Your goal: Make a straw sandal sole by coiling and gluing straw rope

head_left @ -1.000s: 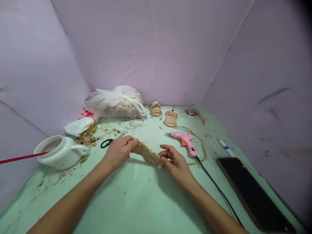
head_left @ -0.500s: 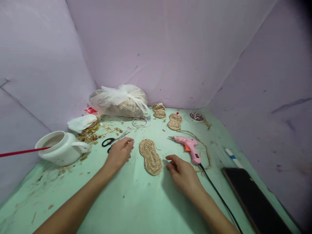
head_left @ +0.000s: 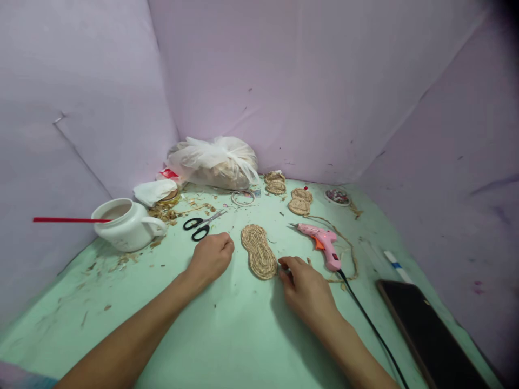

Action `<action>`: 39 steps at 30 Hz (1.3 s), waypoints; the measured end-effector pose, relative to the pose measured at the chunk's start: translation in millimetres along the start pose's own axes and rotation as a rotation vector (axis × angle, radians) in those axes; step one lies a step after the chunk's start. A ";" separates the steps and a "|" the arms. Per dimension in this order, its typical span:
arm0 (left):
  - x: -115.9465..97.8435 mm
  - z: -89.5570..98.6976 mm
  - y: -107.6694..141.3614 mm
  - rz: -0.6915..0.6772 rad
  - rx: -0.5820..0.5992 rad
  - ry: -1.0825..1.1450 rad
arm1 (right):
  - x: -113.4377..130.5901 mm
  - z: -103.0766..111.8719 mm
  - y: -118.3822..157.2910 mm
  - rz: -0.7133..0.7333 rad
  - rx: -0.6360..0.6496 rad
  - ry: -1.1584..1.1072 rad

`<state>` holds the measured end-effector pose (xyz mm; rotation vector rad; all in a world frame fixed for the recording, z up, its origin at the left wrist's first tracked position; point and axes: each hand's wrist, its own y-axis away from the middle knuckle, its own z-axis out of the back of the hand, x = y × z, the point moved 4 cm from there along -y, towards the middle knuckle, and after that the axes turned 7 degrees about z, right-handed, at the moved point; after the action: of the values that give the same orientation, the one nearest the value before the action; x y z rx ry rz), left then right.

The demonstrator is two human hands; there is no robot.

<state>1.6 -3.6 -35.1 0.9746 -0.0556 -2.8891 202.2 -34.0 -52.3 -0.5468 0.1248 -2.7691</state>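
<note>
A coiled rope sole lies flat on the green table. To its left my left hand rests with fingers curled together; whether something small is inside does not show. My right hand is at the sole's lower right edge, fingers bent, thumb and forefinger slightly apart with nothing visible between them. Black-handled scissors lie open just beyond my left hand. A pink glue gun lies on its side beyond my right hand, its black cord running toward the front.
A white pot with a red stick stands left. Behind are a stuffed plastic bag, a ring, two small woven pieces and a bead dish. A phone lies right.
The camera view has shifted, so the table items appear farther right. My left hand has drawn away from the scissors and its fingers have closed. My right hand is nearer the sole's edge.
</note>
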 end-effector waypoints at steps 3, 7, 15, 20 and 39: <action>1.7 4.2 -1.6 0.020 -0.051 -0.066 | 1.2 -0.3 1.8 -0.008 -0.013 0.001; 3.2 6.3 -4.7 0.048 -0.114 -0.139 | 9.6 -6.8 0.5 -0.012 -0.079 0.035; 5.8 11.3 -5.7 0.087 -0.195 -0.262 | 26.8 -24.6 -13.8 -0.009 -0.124 0.113; 9.8 8.3 -8.0 0.073 -0.110 -0.275 | 30.8 -21.5 -0.7 -0.014 -0.133 0.105; -7.6 -24.0 11.4 -0.085 0.130 -0.224 | 37.8 -22.9 10.8 0.342 -0.035 -0.292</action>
<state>23.0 -14.3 -48.9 0.6807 -0.2253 -3.0939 163.3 -55.8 -61.5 -0.8449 0.1811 -2.3343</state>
